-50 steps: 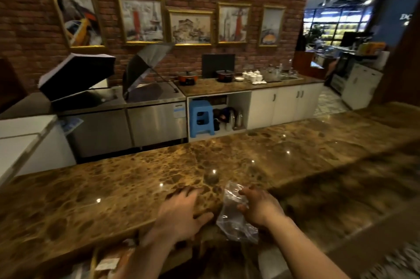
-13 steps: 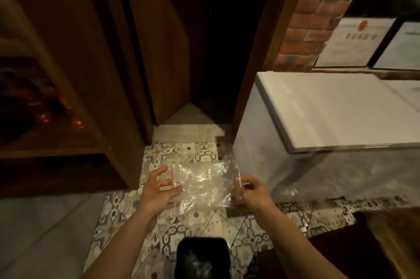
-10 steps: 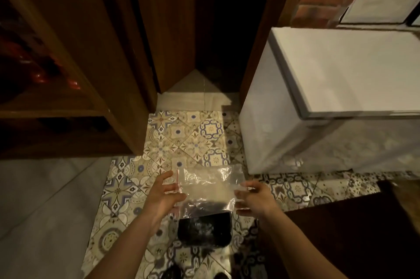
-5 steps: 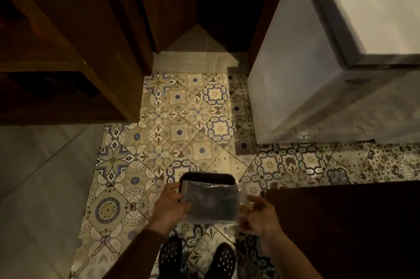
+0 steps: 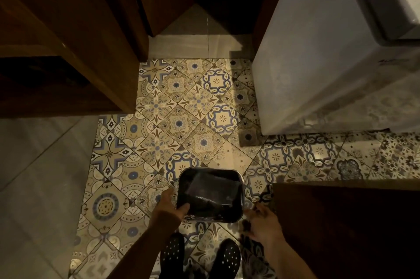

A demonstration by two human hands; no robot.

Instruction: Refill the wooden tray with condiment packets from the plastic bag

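Down at six o'clock, both forearms reaching forward over a patterned tile floor (image 5: pixel 159 106), bare to the wrist. Left hand (image 5: pixel 169 207) at about seven o'clock of a dark bin (image 5: pixel 241 187), fingers loosely spread and released, thumb tip lying over the bin's near-left rim, nothing gripped. Right hand (image 5: pixel 263 224) at about five o'clock of the same bin, just beside its near-right corner, fingers curled slightly inward and dim in shadow; cannot tell whether anything is pinched there, though nothing shows in it. Clear plastic bag (image 5: pixel 211 190) lying inside the bin's mouth, apart from both hands, flattened and crumpled, glinting in pale streaks against the black lining, its upper edge a faint lighter rectangle toward twelve o'clock; contents not discernible, looking see-through. Bin itself a rounded rectangle with a shiny rim, standing on the tiles straight ahead of two black perforated clogs (image 5: pixel 172 253) at six o'clock. Wooden cabinet (image 5: pixel 68 40) filling ten o'clock, a white chest-like appliance (image 5: pixel 306 63) at two o'clock, a dark wooden surface (image 5: pixel 341 222) at four o'clock beside the right wrist. Plain grey floor at eight o'clock, left of the patterned strip.
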